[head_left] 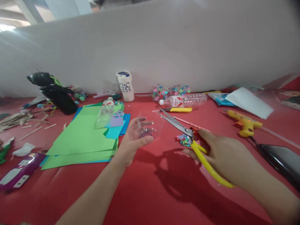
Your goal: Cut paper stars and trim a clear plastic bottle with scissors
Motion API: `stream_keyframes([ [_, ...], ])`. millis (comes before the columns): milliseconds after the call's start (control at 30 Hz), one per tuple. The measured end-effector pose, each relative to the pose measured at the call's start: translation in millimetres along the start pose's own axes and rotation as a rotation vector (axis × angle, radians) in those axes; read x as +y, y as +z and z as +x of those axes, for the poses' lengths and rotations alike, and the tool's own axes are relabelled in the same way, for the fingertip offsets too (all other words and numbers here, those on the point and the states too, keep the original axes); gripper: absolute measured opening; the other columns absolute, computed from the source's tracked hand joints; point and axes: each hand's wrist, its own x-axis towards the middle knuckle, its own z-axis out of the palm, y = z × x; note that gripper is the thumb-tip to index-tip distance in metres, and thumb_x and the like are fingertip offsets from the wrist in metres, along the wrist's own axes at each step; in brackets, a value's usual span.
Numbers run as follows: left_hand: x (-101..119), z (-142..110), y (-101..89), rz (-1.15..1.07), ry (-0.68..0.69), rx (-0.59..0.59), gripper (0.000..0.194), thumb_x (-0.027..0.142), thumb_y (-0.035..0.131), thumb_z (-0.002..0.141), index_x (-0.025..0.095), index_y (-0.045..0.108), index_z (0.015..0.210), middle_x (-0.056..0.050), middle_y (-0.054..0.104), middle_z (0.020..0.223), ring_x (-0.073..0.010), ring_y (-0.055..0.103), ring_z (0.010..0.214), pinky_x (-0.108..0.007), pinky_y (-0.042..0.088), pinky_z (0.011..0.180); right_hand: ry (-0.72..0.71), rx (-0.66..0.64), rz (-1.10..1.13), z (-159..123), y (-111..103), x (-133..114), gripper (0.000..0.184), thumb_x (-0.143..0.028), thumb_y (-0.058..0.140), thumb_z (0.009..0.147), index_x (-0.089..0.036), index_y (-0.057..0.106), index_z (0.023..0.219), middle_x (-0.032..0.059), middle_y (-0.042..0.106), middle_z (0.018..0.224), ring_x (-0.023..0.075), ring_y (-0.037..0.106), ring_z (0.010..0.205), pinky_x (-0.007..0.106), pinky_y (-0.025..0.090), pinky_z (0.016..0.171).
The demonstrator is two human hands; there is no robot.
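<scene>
At far left on a red tabletop (140, 200) lies a purple device (20, 172). Next come fanned sheets of green paper (79, 134), with a clear plastic bottle (106, 114) on their far end. A white lidded tumbler (126, 87) stands behind. Near the centre, the person's left hand (132, 140) is partly curled, thumb apart from the fingers, gripping a clear, cup-like plastic piece (152, 125) above the table. To its right, scissors (175, 124) point their slightly parted blades toward it; whether they touch is unclear. The right hand (220, 153) is closed around the scissors' yellow-and-red handles. Star-shaped confetti (181, 140) lies beneath the pivot. Farther right rests a yellow hot-glue gun (246, 122).
</scene>
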Motion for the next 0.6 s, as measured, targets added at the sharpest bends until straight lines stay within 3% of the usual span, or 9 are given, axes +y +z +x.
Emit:
stream_keyframes([
  [100, -0.7, 0.4, 1.6, 0.049, -0.013, 0.007, 0.054, 0.022, 0.086, 0.062, 0.025, 0.058, 0.108, -0.004, 0.066, 0.114, -0.0183, 0.063, 0.095, -0.033, 0.047, 0.085, -0.051, 0.027, -0.174, -0.9, -0.4, 2.7, 0.054, -0.070, 0.032, 0.087, -0.022, 0.055, 0.092, 0.0041, 0.054, 0.052, 0.0232, 0.049, 0.044, 0.030, 0.019, 0.046],
  [267, -1.1, 1.2, 2.7, 0.140, 0.026, 0.030, 0.058, 0.018, 0.086, 0.059, 0.025, 0.057, 0.109, -0.005, 0.063, 0.116, -0.0185, 0.062, 0.094, -0.033, 0.046, 0.082, -0.049, 0.009, -0.274, -3.8, -0.6, 5.0, 0.056, -0.071, 0.032, 0.087, -0.021, 0.057, 0.090, 0.0084, 0.060, 0.055, 0.0262, 0.055, 0.046, 0.031, 0.017, 0.047],
  [467, -1.0, -0.6, 4.5, 0.229, 0.034, 0.050, 0.067, 0.018, 0.085, 0.061, 0.028, 0.053, 0.119, -0.003, 0.059, 0.115, -0.0165, 0.060, 0.095, -0.031, 0.046, 0.084, -0.047, -0.027, -0.264, -1.8, 0.8, 0.8, 0.047, -0.061, 0.036, 0.092, -0.020, 0.059, 0.092, 0.0171, 0.068, 0.066, 0.0326, 0.063, 0.055, 0.033, 0.016, 0.050],
  [600, 0.9, -3.5, 7.3, 0.240, 0.030, 0.044, 0.059, 0.019, 0.085, 0.062, 0.029, 0.057, 0.113, -0.003, 0.059, 0.116, -0.0174, 0.060, 0.099, -0.029, 0.047, 0.082, -0.040, -0.007, -0.213, -0.6, 3.0, 2.4, 0.042, -0.057, 0.041, 0.091, -0.020, 0.059, 0.092, 0.0176, 0.068, 0.066, 0.0327, 0.061, 0.053, 0.032, 0.014, 0.050],
])
